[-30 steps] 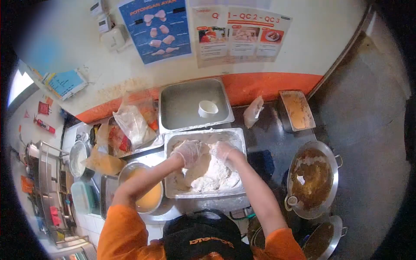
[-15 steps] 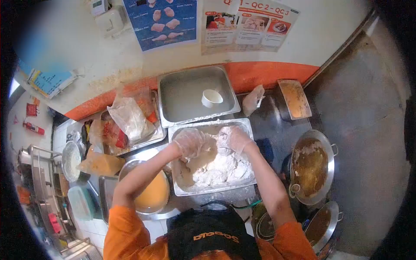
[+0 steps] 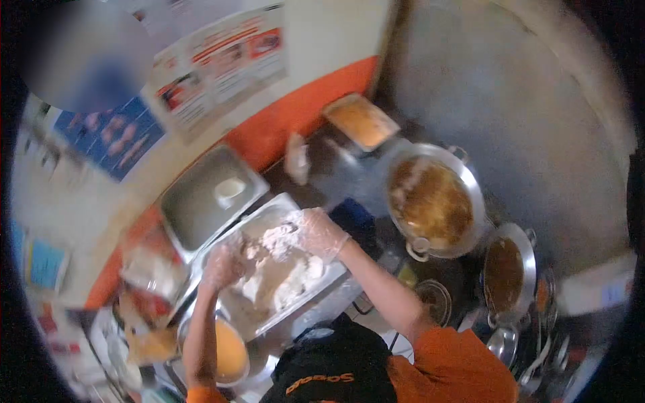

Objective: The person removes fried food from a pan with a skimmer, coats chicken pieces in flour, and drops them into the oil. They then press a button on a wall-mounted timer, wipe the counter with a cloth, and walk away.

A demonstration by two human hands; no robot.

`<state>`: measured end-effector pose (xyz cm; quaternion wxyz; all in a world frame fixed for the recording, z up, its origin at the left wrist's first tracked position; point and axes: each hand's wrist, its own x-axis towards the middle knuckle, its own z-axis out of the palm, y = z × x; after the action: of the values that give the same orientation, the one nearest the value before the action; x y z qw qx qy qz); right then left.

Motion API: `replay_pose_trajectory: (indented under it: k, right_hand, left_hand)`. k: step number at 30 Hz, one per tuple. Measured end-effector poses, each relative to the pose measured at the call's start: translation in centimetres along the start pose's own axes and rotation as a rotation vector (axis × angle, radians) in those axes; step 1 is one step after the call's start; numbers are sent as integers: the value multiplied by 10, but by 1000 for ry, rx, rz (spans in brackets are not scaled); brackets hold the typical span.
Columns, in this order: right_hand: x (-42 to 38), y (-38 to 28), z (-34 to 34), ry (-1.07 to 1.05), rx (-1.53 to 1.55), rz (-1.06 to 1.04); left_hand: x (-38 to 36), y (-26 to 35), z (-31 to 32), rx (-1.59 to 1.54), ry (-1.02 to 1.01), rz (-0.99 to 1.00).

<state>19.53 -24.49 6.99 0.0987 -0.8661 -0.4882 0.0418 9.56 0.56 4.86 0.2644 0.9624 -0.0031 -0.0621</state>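
Both my hands wear clear plastic gloves and are over a metal tray (image 3: 310, 293) of white flour and flour-coated chicken pieces (image 3: 295, 279). My right hand (image 3: 322, 234), at the tray's far right side, has its fingers closed on a lumpy floured chicken piece (image 3: 281, 236). My left hand (image 3: 225, 265) is over the left part of the tray, close to some floured bits. Its fingers are smeared by motion, so I cannot tell what they hold.
A metal pan (image 3: 176, 209) with a white bowl (image 3: 229, 191) stands behind the tray. To the right are a wok of bubbling oil (image 3: 433, 201) and a second wok (image 3: 505, 272). A bowl of orange liquid (image 3: 230, 349) sits front left. An orange-filled tray (image 3: 363, 121) is by the wall.
My view has swung to the right, bringing the woks nearer the middle. My hands have moved apart a little, still over the flour tray.
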Motion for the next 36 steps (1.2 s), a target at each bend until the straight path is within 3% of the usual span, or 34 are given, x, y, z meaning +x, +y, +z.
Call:
replay_pose_trajectory:
  k: [1, 2, 4, 5, 6, 7, 8, 10, 11, 14, 16, 18, 20, 22, 23, 25, 27, 29, 30, 32, 33, 34, 35, 36]
  right_hand:
    - [-19, 7, -14, 163, 298, 114]
    - [-35, 13, -24, 338, 596, 208]
    - [-75, 39, -41, 383, 657, 285]
    - [-99, 46, -59, 399, 623, 386]
    - [-124, 61, -56, 431, 567, 440]
    - [-147, 64, -75, 457, 627, 594]
    - [-170, 81, -75, 443, 443, 657]
    - [-215, 111, -70, 487, 418, 769]
    - [-231, 122, -74, 483, 441, 896]
    - [-293, 182, -16, 602, 318, 806]
    - [-296, 179, -30, 468, 362, 1113]
    - [-299, 185, -23, 577, 574, 1304]
    - [-328, 223, 36, 451, 56, 1251]
    - [-338, 248, 59, 568, 443, 1452]
    - [-333, 244, 52, 385, 178, 1376]
    - [-308, 221, 20, 374, -44, 1238]
    - [-272, 207, 6, 601, 116, 1162]
    - [-231, 189, -10, 763, 317, 1066]
    - [-200, 158, -41, 684, 162, 792]
    - [-141, 100, -58, 635, 319, 500]
    - [-107, 59, -74, 506, 609, 675]
    - [-88, 54, -58, 401, 601, 361]
    - [-62, 47, -29, 227, 691, 294]
    - [-33, 22, -30, 52, 587, 164]
  left_hand:
    - [8, 35, -10, -164, 5, 41]
    - [24, 55, -2, -111, -2, 90]
    - [51, 92, 13, -5, -1, 170]
    - [66, 111, 23, -33, 5, 235]
    - [67, 165, 9, -122, -53, 168]
    - [84, 181, 27, -105, -86, 171]
    - [108, 195, 52, -222, 0, 340]
    - [138, 241, 74, -253, -61, 443]
    - [154, 262, 89, -178, -99, 397]
    - [212, 289, 175, -183, -49, 536]
    - [233, 308, 219, -121, -83, 529]
    - [257, 315, 270, -97, -114, 518]
    - [260, 314, 296, -132, -17, 583]
    - [254, 319, 301, -152, -38, 518]
    - [253, 317, 312, -239, -29, 459]
    - [239, 311, 290, -227, -13, 533]
    - [231, 297, 264, -223, 74, 628]
    - [196, 277, 212, -389, 141, 537]
    - [181, 266, 179, -471, 178, 509]
    - [143, 226, 126, -430, 284, 480]
    - [124, 199, 93, -347, 209, 422]
    - [104, 169, 64, -267, 135, 362]
    - [88, 129, 57, -117, 157, 323]
    - [63, 84, 52, 95, 15, 233]
